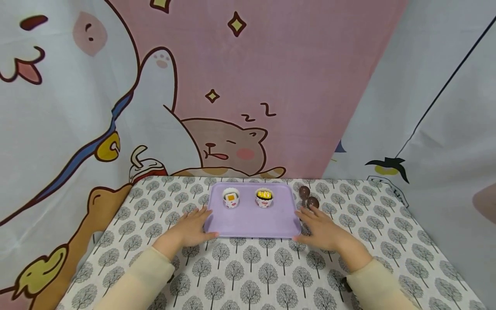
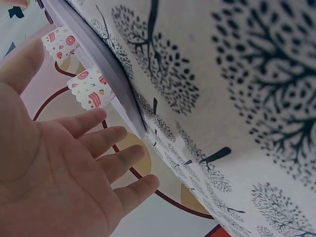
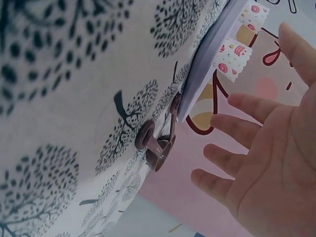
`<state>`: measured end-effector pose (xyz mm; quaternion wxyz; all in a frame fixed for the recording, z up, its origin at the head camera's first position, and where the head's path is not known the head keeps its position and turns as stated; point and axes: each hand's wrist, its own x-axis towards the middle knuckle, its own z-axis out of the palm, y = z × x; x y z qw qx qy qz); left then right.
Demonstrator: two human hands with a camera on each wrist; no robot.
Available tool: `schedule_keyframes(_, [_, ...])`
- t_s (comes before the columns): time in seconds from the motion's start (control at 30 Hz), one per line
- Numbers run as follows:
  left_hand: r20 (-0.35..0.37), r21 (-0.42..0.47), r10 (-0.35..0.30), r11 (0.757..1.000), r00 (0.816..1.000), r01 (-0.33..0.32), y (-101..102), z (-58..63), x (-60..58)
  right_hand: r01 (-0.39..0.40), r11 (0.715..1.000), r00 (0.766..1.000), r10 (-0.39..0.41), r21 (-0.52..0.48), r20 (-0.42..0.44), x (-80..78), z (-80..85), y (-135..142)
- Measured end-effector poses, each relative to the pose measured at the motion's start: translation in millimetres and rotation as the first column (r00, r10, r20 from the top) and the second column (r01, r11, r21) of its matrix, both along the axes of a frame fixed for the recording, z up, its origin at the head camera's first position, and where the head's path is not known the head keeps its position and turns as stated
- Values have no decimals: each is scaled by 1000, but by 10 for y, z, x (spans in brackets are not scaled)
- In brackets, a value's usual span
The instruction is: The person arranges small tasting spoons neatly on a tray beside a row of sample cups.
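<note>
A lilac tray (image 1: 252, 226) lies on the table with two small paper cups near its far side. The left cup (image 1: 231, 204) shows a white filling topped with an orange-yellow square. Yellow pieces over a dark layer fill the right cup (image 1: 264, 203). Beside the tray's left edge is my left hand (image 1: 190, 228), fingers spread and holding nothing. My right hand (image 1: 319, 230) is at the right edge, likewise spread; whether either hand touches the tray I cannot tell. Two brown spoons (image 3: 159, 155) lie just beyond the right fingertips, partly hidden by that hand in the head view.
A cloth (image 1: 252, 275) printed with grey trees covers the table. Behind its far edge hangs a curtain (image 1: 302, 86) with cartoon animals, and more white fabric (image 1: 445, 107) hangs at the right.
</note>
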<state>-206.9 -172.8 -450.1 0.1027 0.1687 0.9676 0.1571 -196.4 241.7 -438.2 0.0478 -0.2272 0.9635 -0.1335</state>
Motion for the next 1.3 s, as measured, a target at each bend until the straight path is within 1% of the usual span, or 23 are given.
schedule_keyframes(0.4, [45,2,13,1000,999,-13,-26,-34,-45,12,999,997,-14,38,79,-64,-62,-92])
schedule_keyframes(0.5, [45,-6,14,1000,999,-14,-22,-39,-59,17,999,995,-22,45,97,-84,-83,-115])
schedule_keyframes(0.73, [47,-25,23,999,999,-21,-11,-65,-98,25,997,994,-32,69,100,-153,-124,-138])
schedule_keyframes(0.83, [42,-28,21,999,999,-20,-12,-76,-109,33,997,994,-40,64,105,-179,-123,-145])
schedule_keyframes(1.0, [29,-38,15,999,999,-14,-19,-87,-115,35,997,992,-43,67,117,-205,-117,-165])
schedule_keyframes(1.2, [22,-36,10,999,1000,-9,-14,-87,-117,33,997,993,-41,73,108,-230,-117,-162])
schedule_keyframes(1.3, [24,-37,9,999,1000,-8,-14,-94,-114,35,997,993,-43,74,108,-244,-143,-139])
